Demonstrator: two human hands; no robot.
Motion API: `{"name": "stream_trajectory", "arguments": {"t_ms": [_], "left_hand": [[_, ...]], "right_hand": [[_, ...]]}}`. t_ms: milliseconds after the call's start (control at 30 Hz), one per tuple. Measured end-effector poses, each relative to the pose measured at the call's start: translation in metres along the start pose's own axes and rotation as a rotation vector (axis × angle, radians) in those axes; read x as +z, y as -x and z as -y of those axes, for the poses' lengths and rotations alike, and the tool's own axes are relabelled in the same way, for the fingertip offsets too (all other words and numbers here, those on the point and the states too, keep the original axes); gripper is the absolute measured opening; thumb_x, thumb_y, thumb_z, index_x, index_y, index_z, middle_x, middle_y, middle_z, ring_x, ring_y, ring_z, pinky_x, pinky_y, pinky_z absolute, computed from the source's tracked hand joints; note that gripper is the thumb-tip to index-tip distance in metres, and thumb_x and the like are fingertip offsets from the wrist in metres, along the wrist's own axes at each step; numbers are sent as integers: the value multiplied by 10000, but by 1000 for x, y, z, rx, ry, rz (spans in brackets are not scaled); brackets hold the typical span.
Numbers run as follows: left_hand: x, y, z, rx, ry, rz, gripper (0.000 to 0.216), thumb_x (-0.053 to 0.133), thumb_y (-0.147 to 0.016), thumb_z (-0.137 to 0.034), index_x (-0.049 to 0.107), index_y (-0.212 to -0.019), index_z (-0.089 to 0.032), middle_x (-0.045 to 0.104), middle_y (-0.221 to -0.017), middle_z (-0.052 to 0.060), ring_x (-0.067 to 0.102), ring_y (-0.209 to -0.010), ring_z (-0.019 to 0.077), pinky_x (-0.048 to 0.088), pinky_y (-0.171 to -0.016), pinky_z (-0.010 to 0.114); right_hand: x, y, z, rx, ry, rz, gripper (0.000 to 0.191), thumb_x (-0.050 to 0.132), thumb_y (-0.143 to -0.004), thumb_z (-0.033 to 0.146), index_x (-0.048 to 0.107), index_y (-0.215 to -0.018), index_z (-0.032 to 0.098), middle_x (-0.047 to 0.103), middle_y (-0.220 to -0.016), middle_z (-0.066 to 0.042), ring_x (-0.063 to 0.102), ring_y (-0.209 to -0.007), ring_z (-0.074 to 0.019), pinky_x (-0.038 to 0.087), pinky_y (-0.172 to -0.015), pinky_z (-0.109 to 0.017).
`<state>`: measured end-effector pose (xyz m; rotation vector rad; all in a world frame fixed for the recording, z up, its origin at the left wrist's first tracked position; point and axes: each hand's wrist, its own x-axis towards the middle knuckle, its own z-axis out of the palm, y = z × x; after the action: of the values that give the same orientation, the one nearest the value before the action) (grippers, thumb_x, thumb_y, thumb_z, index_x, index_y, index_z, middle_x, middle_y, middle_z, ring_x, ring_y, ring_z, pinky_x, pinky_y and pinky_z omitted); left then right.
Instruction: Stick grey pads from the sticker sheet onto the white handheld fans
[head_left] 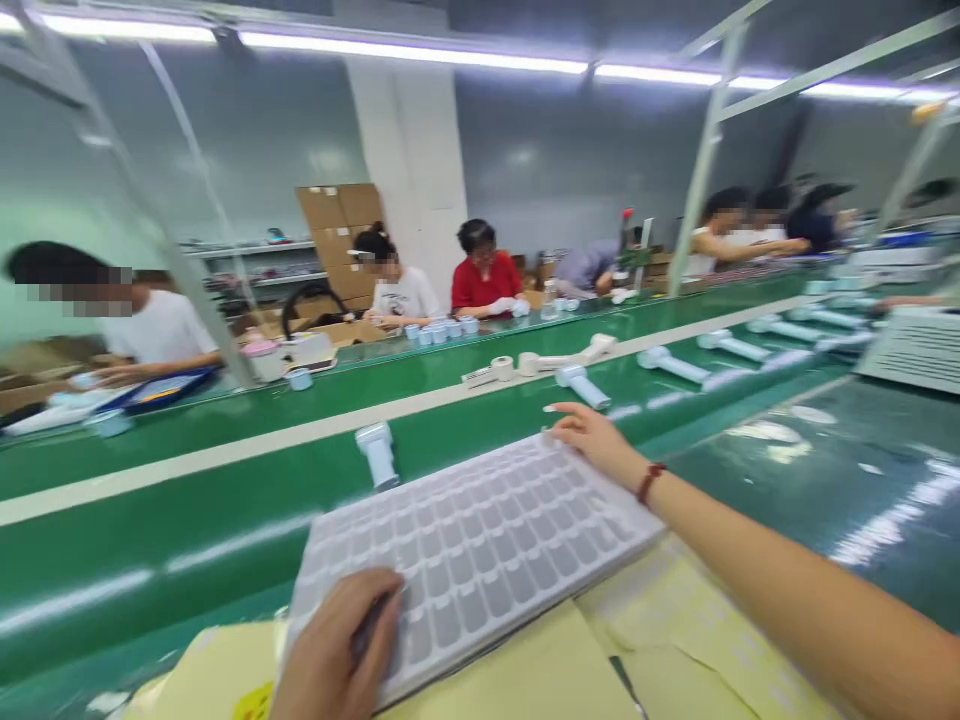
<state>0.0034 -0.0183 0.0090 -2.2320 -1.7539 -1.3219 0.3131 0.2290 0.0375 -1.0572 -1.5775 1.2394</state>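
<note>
A white plastic tray point(480, 540) with a grid of many small grey compartments lies in front of me on yellowish paper sheets point(540, 670). My left hand point(337, 650) rests on the tray's near left corner, fingers curled over its edge and apparently closed round a thin dark object I cannot make out. My right hand point(592, 440) is at the tray's far right corner, gripping its edge, with a red bead bracelet on the wrist. A white handheld device point(377, 452) lies on the green belt just beyond the tray.
A green conveyor belt point(225, 500) with a white stripe runs across, carrying more white handheld devices point(581, 385) and a tape roll point(501, 368). Several people sit working on the far side. Metal frame posts point(701, 170) stand along the line. Cardboard boxes point(337, 225) are stacked behind.
</note>
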Motion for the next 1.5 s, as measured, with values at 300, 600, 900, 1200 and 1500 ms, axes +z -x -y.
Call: {"name": "stream_trajectory", "arguments": {"t_ms": [300,600,900,1200,1500], "left_hand": [[-3,-2,-24,-150,-6,45,175,536,-969,-345,696,-1007,-285,736,-999,63,702,-942,234,612,-823,363],[-3,-3,-23,-153,10,40,154,546,-964,-337,690,-1000,-297,738,-1001,44,699,-940,223,603,-827,350],[-3,0,-17,-149,-4,77,140,560,-954,-323,669,-873,-289,729,-1036,55,689,-970,240,591,-830,366],[-5,1,-19,-189,-13,93,151,544,-957,-342,645,-857,-292,718,-1061,44,678,-982,228,577,-815,352],[-4,-3,-22,-176,-8,51,162,535,-937,-356,643,-832,-299,729,-1019,32,690,-937,218,583,-788,341]], "right_hand": [[-15,-6,-32,-44,52,-71,272,619,-1005,360,628,-1172,147,666,-1020,-63,654,-789,-147,588,-690,-298],[-17,-11,-38,-38,103,-96,284,630,-998,352,621,-1188,141,661,-1038,-64,658,-812,-156,591,-702,-308],[-15,-11,-35,-34,86,-90,245,621,-1004,323,619,-1182,155,653,-995,-50,627,-743,-128,568,-644,-264],[-17,-9,-33,-31,75,-71,267,634,-996,312,609,-1204,147,648,-1005,-50,631,-750,-132,570,-641,-267],[-18,-11,-34,-40,77,-59,277,635,-995,307,601,-1221,150,645,-1017,-52,630,-753,-133,571,-642,-268]]}}
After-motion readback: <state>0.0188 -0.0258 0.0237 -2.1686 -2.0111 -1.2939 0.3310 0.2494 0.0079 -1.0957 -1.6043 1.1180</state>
